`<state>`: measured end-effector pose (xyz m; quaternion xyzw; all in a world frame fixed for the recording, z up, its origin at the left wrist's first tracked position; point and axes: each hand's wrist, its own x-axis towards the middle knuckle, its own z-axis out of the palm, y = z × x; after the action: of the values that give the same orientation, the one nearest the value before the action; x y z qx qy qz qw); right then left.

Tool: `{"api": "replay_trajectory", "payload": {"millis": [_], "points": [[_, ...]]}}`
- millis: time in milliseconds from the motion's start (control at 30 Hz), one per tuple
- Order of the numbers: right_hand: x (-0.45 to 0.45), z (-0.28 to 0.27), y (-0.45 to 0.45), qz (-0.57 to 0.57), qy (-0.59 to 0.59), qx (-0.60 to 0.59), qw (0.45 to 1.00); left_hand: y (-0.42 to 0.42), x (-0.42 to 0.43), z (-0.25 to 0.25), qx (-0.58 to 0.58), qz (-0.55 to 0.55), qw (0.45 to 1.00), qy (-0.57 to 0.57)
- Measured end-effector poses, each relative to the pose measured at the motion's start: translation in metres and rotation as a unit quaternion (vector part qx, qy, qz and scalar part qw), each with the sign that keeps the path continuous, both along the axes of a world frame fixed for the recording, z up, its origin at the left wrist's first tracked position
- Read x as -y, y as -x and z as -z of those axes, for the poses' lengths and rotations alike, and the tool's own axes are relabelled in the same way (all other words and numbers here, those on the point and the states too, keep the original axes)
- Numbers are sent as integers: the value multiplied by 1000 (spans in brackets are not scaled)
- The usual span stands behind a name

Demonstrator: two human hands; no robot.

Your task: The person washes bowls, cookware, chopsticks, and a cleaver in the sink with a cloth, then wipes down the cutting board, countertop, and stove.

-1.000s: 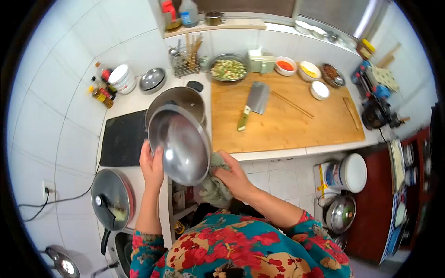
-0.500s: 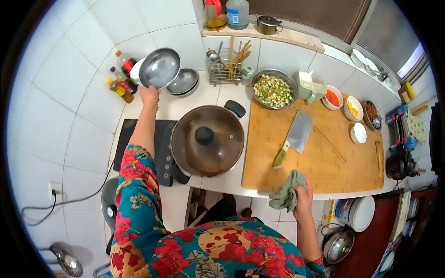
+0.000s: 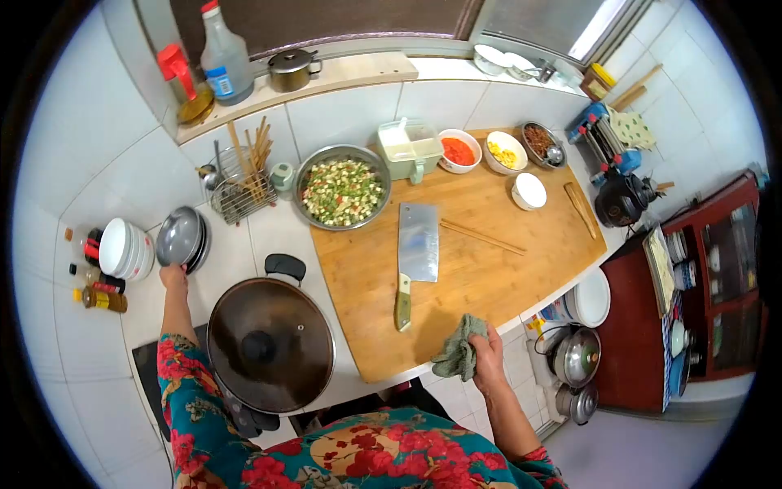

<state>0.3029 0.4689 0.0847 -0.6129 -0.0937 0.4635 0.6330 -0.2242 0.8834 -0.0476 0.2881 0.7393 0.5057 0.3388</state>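
My left hand [image 3: 173, 276] is closed on the near rim of a grey metal bowl [image 3: 178, 234], which sits at a stack of similar bowls [image 3: 205, 248] on the left counter. Beside it stands a stack of white bowls [image 3: 119, 247]. In my right hand [image 3: 489, 360] is a crumpled grey-green cloth [image 3: 459, 349], held just off the front edge of the wooden cutting board [image 3: 366, 301]. A cleaver [image 3: 419, 244] and a pair of chopsticks [image 3: 484, 236] lie on that board. Between my arms is a lidded pan [image 3: 281, 326] with dark handles.
A metal bowl of chopped vegetables [image 3: 342, 191] stands at the board's back left. Along the back are a pale green container [image 3: 409, 147] and bowls of red [image 3: 460, 151] and yellow food [image 3: 506, 152]. Bottles [image 3: 104, 300] line the left wall. A utensil rack [image 3: 243, 191] stands behind the pan.
My left hand has lowered the metal bowl from the air to the stack. The view has turned to the right. The cloth stays in my right hand.
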Motion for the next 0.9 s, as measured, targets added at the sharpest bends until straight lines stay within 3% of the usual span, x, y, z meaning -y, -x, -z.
{"api": "replay_trajectory", "payload": {"millis": [200, 300, 367, 433, 667, 767, 833, 900], "points": [[-1, 5, -22, 33, 3, -1, 999, 9, 14, -17, -13, 34, 998, 59], [-6, 12, -40, 17, -3, -3, 1000, -3, 44, -64, -89, 34, 992, 78], [-10, 16, -63, 5, -6, -16, 1000, -12, 72, -95, -66, 17, 998, 18], [-10, 18, -90, -12, -19, -26, 999, -49, 124, -159, -44, 49, 997, -50], [-36, 38, -149, -89, -35, 86, 992, -163, 233, -224, -24, 127, 978, -162], [-39, 60, -167, -109, -43, 171, 978, -231, 271, -230, 4, 149, 975, -168], [-39, 73, -169, -161, -31, 314, 935, -273, 287, -227, -1, 177, 972, -153], [-38, 80, -165, -209, -24, 308, 928, -302, 301, -218, 47, 221, 966, -129]]}}
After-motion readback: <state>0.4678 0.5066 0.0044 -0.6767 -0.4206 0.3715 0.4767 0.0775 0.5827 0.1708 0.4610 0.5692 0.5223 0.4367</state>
